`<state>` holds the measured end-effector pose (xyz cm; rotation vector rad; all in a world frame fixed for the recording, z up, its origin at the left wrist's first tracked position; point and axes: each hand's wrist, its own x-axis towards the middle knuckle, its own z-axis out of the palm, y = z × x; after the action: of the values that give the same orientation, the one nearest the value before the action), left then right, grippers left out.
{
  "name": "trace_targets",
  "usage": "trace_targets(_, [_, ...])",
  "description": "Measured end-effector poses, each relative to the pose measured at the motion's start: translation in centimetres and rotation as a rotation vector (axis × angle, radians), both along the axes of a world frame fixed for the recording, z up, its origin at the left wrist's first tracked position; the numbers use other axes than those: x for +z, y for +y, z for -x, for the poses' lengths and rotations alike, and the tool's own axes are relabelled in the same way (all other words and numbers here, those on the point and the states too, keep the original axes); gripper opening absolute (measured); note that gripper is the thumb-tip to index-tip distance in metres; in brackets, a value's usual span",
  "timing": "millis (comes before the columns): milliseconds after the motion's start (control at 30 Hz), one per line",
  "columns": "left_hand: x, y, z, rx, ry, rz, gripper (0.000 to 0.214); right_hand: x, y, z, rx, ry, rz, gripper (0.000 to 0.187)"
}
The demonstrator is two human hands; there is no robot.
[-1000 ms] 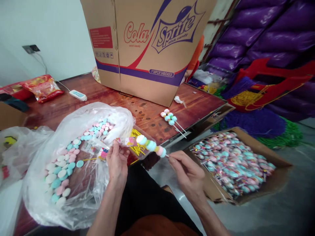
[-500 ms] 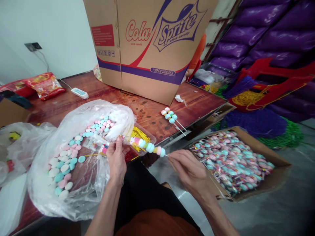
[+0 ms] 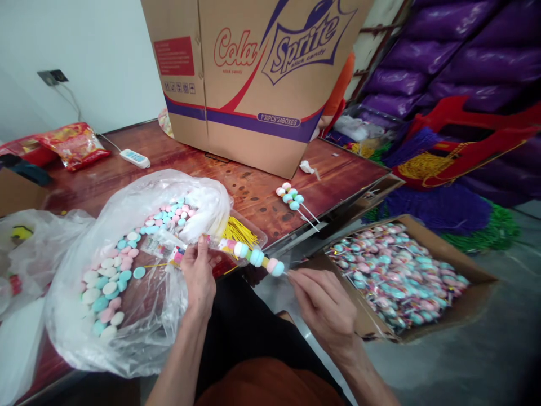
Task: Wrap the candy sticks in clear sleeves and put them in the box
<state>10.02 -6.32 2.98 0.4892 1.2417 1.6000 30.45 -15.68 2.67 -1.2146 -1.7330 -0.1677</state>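
My right hand [image 3: 319, 299] pinches the stick end of a candy skewer [image 3: 257, 258] carrying white, blue and pink round candies. My left hand [image 3: 198, 270] is closed on a small printed clear wrapper [image 3: 220, 244] at the skewer's other end, and the candies are partly inside it. Both hands hover over my lap at the table's near edge. Just left of my left hand lies a big clear plastic bag [image 3: 122, 316] holding several loose pastel candy discs [image 3: 112, 279].
A tray of yellow twist ties [image 3: 239, 231] sits behind the skewer. Two finished skewers [image 3: 291, 200] lie on the wooden table [image 3: 262, 192]. A large Cola Sprite carton [image 3: 253, 79] stands behind. An open box of wrapped candy sticks [image 3: 393, 270] sits on the floor right.
The skewer has slid further left into the wrapper held by my left hand. Both hands stayed almost in place; the view shifted slightly.
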Motion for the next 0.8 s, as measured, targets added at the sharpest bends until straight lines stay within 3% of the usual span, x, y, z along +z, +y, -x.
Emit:
trace_targets(267, [0.3, 0.2, 0.3, -0.131, -0.046, -0.009, 0.046, 0.0, 0.8, -0.2, 0.135, 0.307, 0.239, 0.018])
trace_targets(400, [0.1, 0.6, 0.7, -0.22, -0.012, -0.013, 0.046, 0.2, 0.9, -0.3, 0.139, 0.357, 0.296, 0.015])
trace_targets(600, [0.2, 0.9, 1.0, -0.218, -0.036, -0.018, 0.046, 0.4, 0.5, -0.6, 0.042, 0.218, 0.251, 0.018])
trace_targets(800, [0.2, 0.5, 0.7, -0.255, -0.01, -0.012, 0.05, -0.5, 0.1, -0.1, -0.018, 0.069, 0.073, 0.025])
